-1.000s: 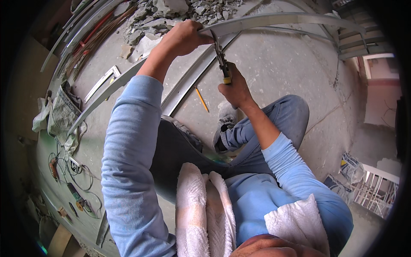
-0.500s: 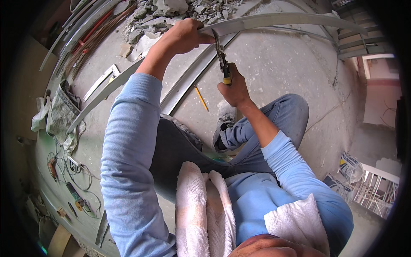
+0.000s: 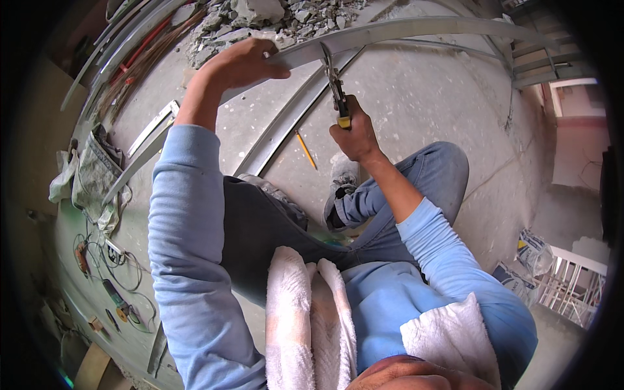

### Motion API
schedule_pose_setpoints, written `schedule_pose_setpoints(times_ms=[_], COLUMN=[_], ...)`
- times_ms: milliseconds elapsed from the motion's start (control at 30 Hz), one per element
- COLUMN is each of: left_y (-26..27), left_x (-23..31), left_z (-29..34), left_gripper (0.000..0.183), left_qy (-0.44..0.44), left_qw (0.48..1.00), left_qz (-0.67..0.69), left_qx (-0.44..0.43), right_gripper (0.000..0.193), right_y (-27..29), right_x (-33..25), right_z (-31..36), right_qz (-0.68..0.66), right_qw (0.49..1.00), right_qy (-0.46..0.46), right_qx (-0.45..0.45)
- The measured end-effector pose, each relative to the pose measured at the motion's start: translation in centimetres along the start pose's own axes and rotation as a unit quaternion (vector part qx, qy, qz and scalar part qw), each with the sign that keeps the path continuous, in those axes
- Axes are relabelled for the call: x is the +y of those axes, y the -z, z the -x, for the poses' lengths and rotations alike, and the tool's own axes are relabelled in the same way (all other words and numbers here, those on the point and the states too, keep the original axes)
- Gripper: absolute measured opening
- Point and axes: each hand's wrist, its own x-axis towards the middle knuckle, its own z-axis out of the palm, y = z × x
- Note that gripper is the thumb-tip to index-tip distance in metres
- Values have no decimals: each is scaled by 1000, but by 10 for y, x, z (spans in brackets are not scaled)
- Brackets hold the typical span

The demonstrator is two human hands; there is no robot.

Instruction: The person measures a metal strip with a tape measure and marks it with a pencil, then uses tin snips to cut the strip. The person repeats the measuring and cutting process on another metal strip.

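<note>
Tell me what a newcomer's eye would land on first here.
Probably the long metal strip sweeping across the upper part of the view, with the snips in the right grip set against it. Next might come the rubble heap at the top, beyond the strip, and the orange-yellow pencil on the floor, below and left of the snips.

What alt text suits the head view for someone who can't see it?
A person's right hand holds snips at a long metal strip, the left hand at the strip farther left; a yellow pencil lies on the floor.
</note>
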Motion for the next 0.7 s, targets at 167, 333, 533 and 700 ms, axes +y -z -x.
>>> schedule_pose_setpoints(times_ms=[167,333,533,700], left_y=[2,7,2,2], left_x=[-2,14,26,24], left_z=[-1,-18,-26,-26], left_gripper=[31,30,31,33], left_qy=[51,-6,38,27], left_qw=[990,991,987,988], left_qz=[119,132,159,150], left_qx=[-47,35,-6,-26], right_gripper=[70,84,78,72], right_y=[0,0,2,2], right_x=[15,23,15,7], right_z=[-7,-2,-1,0], right_qz=[-132,-119,-49,-32], right_qw=[990,991,994,995], right_qy=[20,21,101,95], right_qx=[-47,-52,-2,-16])
